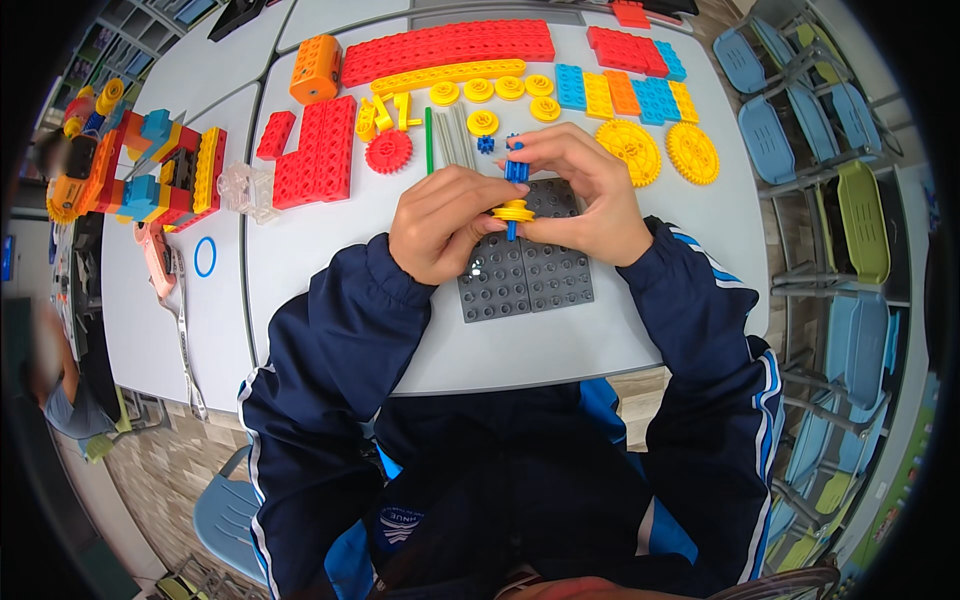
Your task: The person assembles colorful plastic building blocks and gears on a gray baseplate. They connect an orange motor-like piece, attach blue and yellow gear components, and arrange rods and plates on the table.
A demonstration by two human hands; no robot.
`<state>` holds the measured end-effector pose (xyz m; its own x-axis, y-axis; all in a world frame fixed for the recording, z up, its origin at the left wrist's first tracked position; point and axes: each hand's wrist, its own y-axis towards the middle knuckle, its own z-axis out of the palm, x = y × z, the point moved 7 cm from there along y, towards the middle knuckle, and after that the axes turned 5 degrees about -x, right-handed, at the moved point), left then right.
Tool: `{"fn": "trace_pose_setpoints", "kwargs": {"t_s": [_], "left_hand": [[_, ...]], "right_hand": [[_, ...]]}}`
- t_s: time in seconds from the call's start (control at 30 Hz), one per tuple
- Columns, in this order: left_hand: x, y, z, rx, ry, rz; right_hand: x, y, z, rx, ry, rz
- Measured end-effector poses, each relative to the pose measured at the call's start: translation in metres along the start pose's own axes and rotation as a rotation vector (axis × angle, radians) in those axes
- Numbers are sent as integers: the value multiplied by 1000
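Hands (440, 225) — two, grip pinching one yellow wheel (513, 213), one blue connector (516, 171), two yellow gears (628, 154)

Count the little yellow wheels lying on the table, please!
6: four wheels in a row beside the long yellow beam, one under the row's right end, one lower, above a little blue piece. The right hand might hide more.

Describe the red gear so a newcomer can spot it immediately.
On the white table, find the big red bricks left of the left hand. Between those and the green rod lies the red gear: toothed and round, unlike the bricks, and red, unlike the yellow wheels.
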<state>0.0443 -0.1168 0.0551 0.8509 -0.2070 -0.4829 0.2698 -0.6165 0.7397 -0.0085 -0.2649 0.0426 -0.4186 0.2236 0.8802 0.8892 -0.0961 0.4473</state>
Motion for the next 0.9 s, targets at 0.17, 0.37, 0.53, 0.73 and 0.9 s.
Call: {"fn": "trace_pose_setpoints", "kwargs": {"t_s": [0.17, 0.37, 0.53, 0.73, 0.9], "left_hand": [[10, -8, -2, -73, -139, -241], [11, -9, -1, -26, -118, -232], [10, -7, -1, -40, -104, -221], [11, -8, -2, -57, -99, -252], [16, -11, -6, -118, -91, -269]], "right_hand": [[5, -1, -3, -49, -74, -68], [10, -2, -3, -32, -142, -79], [11, 2, -4, 26, -142, -90], [7, 2, -5, 138, -207, 3], [8, 1, -2, 212, -198, -45]]}}
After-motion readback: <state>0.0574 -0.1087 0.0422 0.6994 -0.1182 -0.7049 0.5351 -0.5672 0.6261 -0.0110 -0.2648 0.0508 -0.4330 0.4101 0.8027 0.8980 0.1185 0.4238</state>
